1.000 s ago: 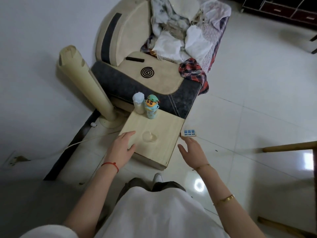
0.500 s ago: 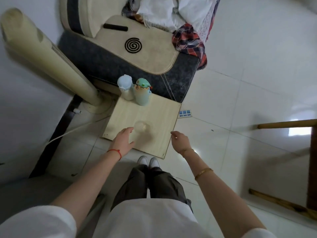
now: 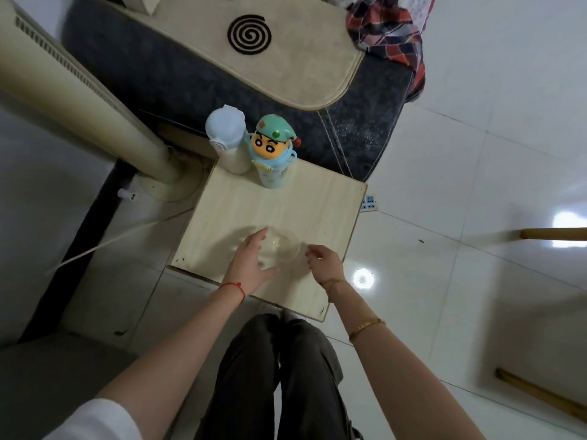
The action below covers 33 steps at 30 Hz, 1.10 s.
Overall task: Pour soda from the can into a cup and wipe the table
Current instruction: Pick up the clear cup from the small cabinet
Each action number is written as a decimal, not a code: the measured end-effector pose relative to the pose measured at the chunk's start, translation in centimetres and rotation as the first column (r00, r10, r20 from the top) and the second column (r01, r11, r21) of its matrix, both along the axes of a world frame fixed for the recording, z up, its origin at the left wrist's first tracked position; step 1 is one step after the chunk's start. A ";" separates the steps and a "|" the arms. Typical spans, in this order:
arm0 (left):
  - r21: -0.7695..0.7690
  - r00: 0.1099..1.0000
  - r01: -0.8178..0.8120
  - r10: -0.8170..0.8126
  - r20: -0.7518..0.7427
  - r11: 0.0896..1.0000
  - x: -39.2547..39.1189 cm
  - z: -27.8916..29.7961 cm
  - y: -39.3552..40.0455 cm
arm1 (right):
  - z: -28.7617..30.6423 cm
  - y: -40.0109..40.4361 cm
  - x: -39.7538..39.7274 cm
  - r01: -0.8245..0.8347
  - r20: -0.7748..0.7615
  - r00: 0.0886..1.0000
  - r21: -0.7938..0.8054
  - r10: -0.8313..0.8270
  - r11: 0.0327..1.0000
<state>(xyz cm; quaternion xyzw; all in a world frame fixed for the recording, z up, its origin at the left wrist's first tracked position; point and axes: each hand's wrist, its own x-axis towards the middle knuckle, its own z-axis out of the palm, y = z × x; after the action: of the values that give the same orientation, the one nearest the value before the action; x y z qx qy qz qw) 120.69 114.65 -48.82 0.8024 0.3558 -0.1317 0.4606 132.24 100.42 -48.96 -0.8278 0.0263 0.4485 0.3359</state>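
Both our hands now close in on the clear plastic cup (image 3: 279, 249) at the six o'clock end of the pale wooden counter (image 3: 324, 211). Our left hand (image 3: 251, 265) curls against its nine o'clock side; whether that grip has closed, we cannot tell. Our right hand (image 3: 324, 260) hovers released at three o'clock. No can shows, so pouring waits.
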 end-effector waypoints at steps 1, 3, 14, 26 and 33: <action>-0.004 1.000 0.009 -0.009 0.019 1.000 0.1 -0.6 -0.1 | -0.7 0.1 0.0 0.014 0.003 1.000 0.008 -0.014 1.000; -0.010 0.998 0.023 -0.022 0.054 1.000 0.3 -1.5 -0.3 | -1.7 0.1 -0.1 0.039 0.007 0.999 0.028 -0.039 0.999; -0.002 0.985 -0.001 0.001 0.172 1.000 1.3 0.3 -0.7 | -0.4 1.4 -0.4 0.069 -0.001 0.998 0.092 -0.070 0.993; 0.007 0.952 0.114 -0.111 0.284 0.993 0.0 16.9 -2.8 | 15.6 -2.7 -2.3 0.295 -0.063 0.955 0.229 -0.288 0.928; -0.019 0.909 0.216 -0.194 0.369 0.976 -1.5 24.6 -6.1 | 23.5 -7.5 -5.4 0.431 -0.091 0.901 0.304 -0.424 0.849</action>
<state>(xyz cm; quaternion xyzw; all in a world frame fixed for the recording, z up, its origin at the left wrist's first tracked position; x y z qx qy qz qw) 119.21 108.57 -24.21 0.8318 0.1738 -0.0384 0.5258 126.81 92.97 -25.47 -0.7315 0.1409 0.3694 0.5555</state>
